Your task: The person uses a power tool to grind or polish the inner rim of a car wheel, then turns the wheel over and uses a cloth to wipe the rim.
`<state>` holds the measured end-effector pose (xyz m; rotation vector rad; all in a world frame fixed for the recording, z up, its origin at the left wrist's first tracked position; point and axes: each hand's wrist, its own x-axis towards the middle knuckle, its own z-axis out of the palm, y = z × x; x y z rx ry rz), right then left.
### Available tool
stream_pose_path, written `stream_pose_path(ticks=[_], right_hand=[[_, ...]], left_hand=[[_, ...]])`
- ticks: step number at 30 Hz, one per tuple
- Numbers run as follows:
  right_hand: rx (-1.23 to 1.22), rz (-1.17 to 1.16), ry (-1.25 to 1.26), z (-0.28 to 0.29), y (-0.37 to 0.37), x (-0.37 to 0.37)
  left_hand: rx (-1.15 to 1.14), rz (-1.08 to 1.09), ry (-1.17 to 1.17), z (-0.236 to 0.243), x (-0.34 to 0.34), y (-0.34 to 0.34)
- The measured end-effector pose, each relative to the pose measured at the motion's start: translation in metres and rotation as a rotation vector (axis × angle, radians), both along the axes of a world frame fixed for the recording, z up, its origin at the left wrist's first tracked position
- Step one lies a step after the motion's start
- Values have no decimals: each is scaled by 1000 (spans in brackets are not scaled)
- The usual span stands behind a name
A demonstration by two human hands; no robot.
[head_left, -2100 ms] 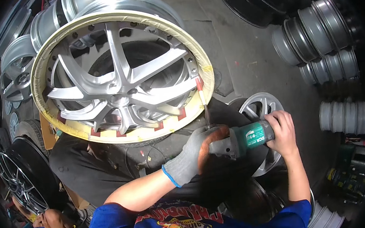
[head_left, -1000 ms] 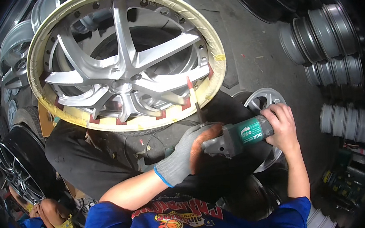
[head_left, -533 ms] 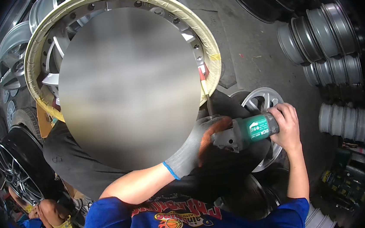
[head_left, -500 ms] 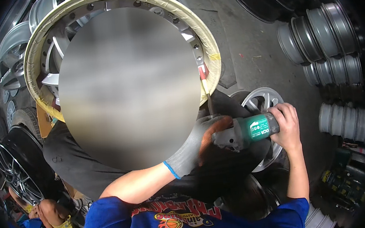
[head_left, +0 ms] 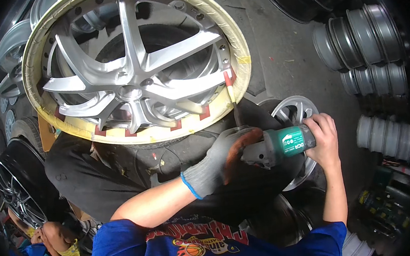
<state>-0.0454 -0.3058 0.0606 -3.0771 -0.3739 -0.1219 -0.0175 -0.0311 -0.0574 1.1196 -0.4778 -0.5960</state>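
Note:
A silver multi-spoke wheel (head_left: 136, 61), its lip (head_left: 34, 70) wrapped in cream masking tape with dark red patches along the lower inside, lies tilted in front of me. My left hand (head_left: 220, 158), in a grey and orange glove, grips the head of a green-and-black power tool (head_left: 286, 141). My bare right hand (head_left: 320, 140) is wrapped around the tool's rear end. A long thin shaft (head_left: 235, 113) rises from the tool to a red-and-cream tip (head_left: 228, 79), which lies over the wheel's right side at a spoke end; whether it touches is unclear.
Stacked wheels (head_left: 367, 35) line the right, and another silver wheel (head_left: 291, 110) lies beside my knee. More wheels (head_left: 15, 81) and a tyre (head_left: 24, 129) crowd the left. At lower left another person's leg and arm (head_left: 58, 236) show. A cable (head_left: 153, 174) runs on the floor.
Compared with a second ago, the tool, both hands and the red tip have shifted slightly right and up, with the tip nearer the taped lip. The grip is unchanged.

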Motion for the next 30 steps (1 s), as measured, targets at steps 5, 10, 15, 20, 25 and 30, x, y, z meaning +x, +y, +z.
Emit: stream_pose_path(ticks=[5, 10, 15, 20, 25, 30], right_hand=[[-8, 23, 1, 1, 6, 1], [-32, 30, 21, 4, 16, 1], [-45, 39, 39, 6, 25, 2], [-59, 63, 49, 7, 35, 4], [-72, 68, 63, 8, 44, 1], [-83, 77, 74, 10, 53, -1]], left_hand=[[-30, -122, 218, -9, -1, 3], [-107, 135, -217, -25, -19, 8], [-85, 111, 61, -15, -26, 17], [-241, -123, 700, -35, -33, 23], [-185, -55, 502, -34, -35, 28], [-66, -103, 439, 0, -15, 51]])
